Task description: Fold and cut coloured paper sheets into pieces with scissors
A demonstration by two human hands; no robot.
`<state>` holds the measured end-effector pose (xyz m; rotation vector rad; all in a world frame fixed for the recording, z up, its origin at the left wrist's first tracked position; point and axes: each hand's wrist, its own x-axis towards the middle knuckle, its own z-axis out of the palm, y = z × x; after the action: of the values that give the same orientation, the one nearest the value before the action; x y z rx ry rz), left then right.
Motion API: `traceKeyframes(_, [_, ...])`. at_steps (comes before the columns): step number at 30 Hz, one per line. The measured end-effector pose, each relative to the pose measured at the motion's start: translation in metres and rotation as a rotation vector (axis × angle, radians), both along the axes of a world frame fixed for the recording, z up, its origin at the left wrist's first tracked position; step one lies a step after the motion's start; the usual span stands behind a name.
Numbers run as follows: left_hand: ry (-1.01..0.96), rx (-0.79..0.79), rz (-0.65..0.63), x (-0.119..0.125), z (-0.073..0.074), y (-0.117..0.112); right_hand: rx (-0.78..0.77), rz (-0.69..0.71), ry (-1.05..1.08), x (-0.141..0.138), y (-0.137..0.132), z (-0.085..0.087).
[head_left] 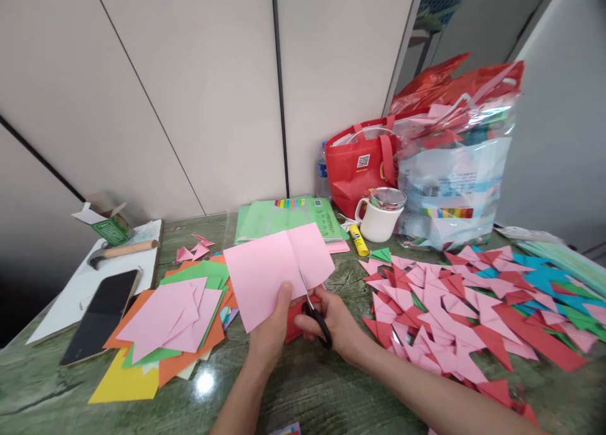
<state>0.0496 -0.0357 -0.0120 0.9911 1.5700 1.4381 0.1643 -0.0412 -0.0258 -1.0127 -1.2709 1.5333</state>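
My left hand (271,327) pinches the near edge of a pink paper sheet (277,268) and holds it up over the green table (303,384). My right hand (334,324) grips scissors (313,309) with black and red handles. Their blades sit in a cut running up the middle of the sheet. A stack of pink, orange, green and yellow paper squares (165,327) lies to the left of my hands. A large heap of folded pink, red, blue and green paper triangles (464,302) lies to the right.
A phone (101,315) and a hammer (120,252) rest on a white board at the left, beside a small open carton (106,223). At the back stand green paper packs (288,217), a glue stick (358,239), a white mug (381,217), a red bag (362,163) and a plastic bag (454,170) of papers.
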Motion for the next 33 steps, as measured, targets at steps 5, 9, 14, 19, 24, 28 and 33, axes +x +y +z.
traceKeyframes(5, [0.063, -0.032, -0.008, 0.001, 0.007, -0.003, 0.007, -0.005, 0.073, 0.001, 0.001, 0.005])
traceKeyframes(9, [0.069, -0.050, -0.014, 0.002, 0.013, -0.005, 0.030, 0.008, 0.125, 0.002, 0.001, 0.007])
traceKeyframes(14, [0.060, -0.066, -0.026, 0.003, 0.012, -0.005, 0.047, -0.003, 0.111, 0.001, 0.001, 0.004])
traceKeyframes(19, [0.043, -0.034, -0.039, 0.003, 0.009, -0.004, 0.061, -0.016, 0.102, 0.000, 0.001, 0.004])
traceKeyframes(24, [0.021, -0.025, -0.034, 0.002, 0.008, -0.004, 0.052, -0.013, 0.105, 0.000, 0.001, 0.005])
traceKeyframes(28, [0.021, -0.026, -0.036, 0.002, 0.011, -0.005, 0.051, -0.006, 0.101, -0.001, 0.000, 0.005])
traceKeyframes(33, [0.028, -0.036, -0.019, 0.003, 0.013, -0.006, 0.052, -0.008, 0.087, -0.001, 0.000, 0.005])
